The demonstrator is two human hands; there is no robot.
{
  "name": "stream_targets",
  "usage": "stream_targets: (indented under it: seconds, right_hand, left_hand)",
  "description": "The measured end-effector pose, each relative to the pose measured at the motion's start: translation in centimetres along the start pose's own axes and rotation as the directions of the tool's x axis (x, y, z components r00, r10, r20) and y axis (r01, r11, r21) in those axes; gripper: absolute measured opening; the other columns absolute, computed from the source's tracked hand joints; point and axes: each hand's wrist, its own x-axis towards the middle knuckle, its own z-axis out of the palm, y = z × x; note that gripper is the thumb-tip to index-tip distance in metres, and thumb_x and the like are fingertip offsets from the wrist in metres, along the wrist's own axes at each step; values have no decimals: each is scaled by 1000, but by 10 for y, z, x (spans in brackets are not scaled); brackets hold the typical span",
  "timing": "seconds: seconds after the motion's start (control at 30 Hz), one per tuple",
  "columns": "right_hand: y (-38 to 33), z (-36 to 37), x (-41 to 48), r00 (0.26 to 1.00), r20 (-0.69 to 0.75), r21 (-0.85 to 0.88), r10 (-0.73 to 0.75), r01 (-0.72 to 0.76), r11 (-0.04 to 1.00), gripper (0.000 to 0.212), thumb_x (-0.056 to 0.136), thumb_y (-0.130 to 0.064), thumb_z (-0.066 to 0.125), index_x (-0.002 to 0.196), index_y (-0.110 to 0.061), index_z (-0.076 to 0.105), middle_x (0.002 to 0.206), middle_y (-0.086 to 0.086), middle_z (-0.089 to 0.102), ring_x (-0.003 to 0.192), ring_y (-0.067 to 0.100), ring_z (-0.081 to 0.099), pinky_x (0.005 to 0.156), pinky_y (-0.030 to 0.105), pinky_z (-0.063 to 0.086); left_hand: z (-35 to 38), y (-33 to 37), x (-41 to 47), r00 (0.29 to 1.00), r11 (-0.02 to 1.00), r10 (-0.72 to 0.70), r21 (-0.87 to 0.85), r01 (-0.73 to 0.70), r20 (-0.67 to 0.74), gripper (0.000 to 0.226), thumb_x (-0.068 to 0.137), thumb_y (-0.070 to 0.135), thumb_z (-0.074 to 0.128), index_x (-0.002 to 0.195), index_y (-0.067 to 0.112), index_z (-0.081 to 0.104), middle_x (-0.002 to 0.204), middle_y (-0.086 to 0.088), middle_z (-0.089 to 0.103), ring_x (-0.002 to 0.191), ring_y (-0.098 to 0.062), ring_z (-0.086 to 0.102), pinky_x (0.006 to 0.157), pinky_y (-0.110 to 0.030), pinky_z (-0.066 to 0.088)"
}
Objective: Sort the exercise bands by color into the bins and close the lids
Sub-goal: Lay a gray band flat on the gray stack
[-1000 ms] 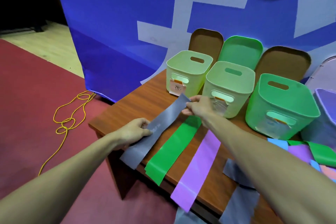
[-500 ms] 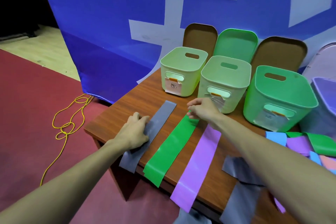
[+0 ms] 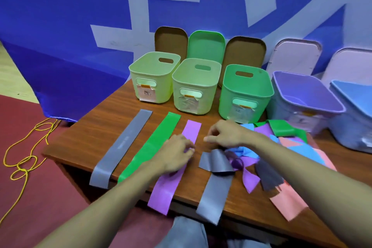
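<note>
Centre frame: your left hand (image 3: 177, 155) rests loosely curled on the purple band (image 3: 177, 167); your right hand (image 3: 227, 134), half-curled, hovers empty above the folded grey band (image 3: 216, 162).

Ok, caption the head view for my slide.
Both hands, left hand and right hand, hover over flat grey, green and purple exercise bands laid before five open plastic bins on the wooden table.

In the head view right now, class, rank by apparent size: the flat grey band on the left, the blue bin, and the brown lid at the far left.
1. Blue bin, though the frame edge cuts it off.
2. Grey band.
3. Brown lid, partly hidden behind a bin and farther away, so its true size is unsure.
</note>
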Motion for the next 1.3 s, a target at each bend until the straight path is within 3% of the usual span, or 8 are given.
stream_targets:
  seconds: [0.23,0.4,0.57,0.8,0.93,1.07,1.23,1.3]
  right_hand:
    - [14,1,-35,999,26,56,-30,28,998,17,86,-24,65,96,-12,73,96,4,73,80,9,55,59,6,34]
    - [19,0,-46,998,-20,58,-53,54,997,19,85,-23,66,100,-12,72,99,2,71,83,9,54,70,19,38]
    - [18,-5,-46,989,-138,270,-50,86,959,20,87,-27,65,90,-8,68,81,6,68,71,12,58,68,27,43]
    - [-7,-45,-55,954,-291,735,75,172,656,16,90,-7,59,75,-5,58,51,-4,43,45,5,38,45,18,40]
    - [-22,-69,-60,920,-367,803,139,238,546,15,88,-7,61,75,-13,59,63,6,44,48,8,42,41,18,42]
    - [-32,-81,-59,883,-420,847,209,299,439,17,87,-7,63,73,-16,61,64,2,51,51,10,45,42,21,41]
    - [-38,-86,-56,867,-419,893,271,340,294,19,89,-5,60,71,-14,59,64,1,56,47,13,51,43,24,47]
    - [-40,-88,-53,866,-403,911,296,352,213,16,90,-4,58,75,-11,60,67,3,58,48,14,54,47,27,51]
  left_hand:
    - [16,32,9,991,972,-127,204,118,30,18,85,40,58,94,25,64,111,-4,57,111,-23,49,88,-36,36]
    - [14,41,11,989,973,-134,-181,142,55,12,79,14,68,81,21,59,85,1,62,86,-18,61,70,-25,42]
    - [-29,53,14,997,807,-69,-589,31,-41,21,79,-2,67,76,18,61,68,0,59,62,-10,52,61,-22,44]
    - [-74,69,21,975,504,-138,-860,-82,-174,18,83,1,67,98,10,62,72,-4,61,66,-10,60,59,-21,54]
    - [-70,73,19,992,285,-115,-958,-18,-53,38,88,28,63,116,4,56,105,-16,69,89,-19,66,70,-27,53]
    - [-55,71,7,994,239,13,-966,100,107,73,80,66,55,130,13,55,124,-18,59,103,-24,51,84,-35,40]
    - [-51,66,-5,980,187,101,-971,148,169,65,85,61,41,127,14,57,109,-5,66,98,-19,60,90,-38,44]
    - [-50,60,-9,981,295,52,-941,164,187,48,86,52,55,115,14,62,103,-5,66,98,-20,59,89,-40,42]
